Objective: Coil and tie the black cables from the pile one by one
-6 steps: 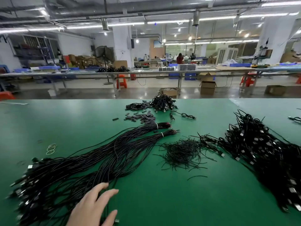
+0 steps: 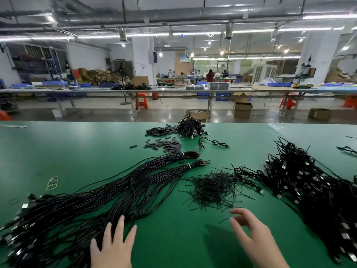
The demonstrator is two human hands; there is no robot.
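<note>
A long bundle of straight black cables (image 2: 100, 196) lies across the left of the green table (image 2: 77, 149), its far ends bound by white ties. My left hand (image 2: 114, 246) rests on the near part of the bundle with fingers spread straight. A small heap of short black twist ties (image 2: 210, 188) lies at the centre. My right hand (image 2: 251, 235) hovers just in front of that heap, fingers loosely bent, holding nothing. A large pile of coiled black cables (image 2: 309, 186) covers the right side.
Black flat pieces (image 2: 166, 144) and a small cluster of cables (image 2: 190, 128) lie at the far middle. Rubber bands (image 2: 52, 183) lie at the left. Beyond the table edge are an aisle, cardboard boxes (image 2: 243, 109) and other workbenches.
My right hand has come into view at the lower right. My left hand has slid further forward onto the cable bundle.
</note>
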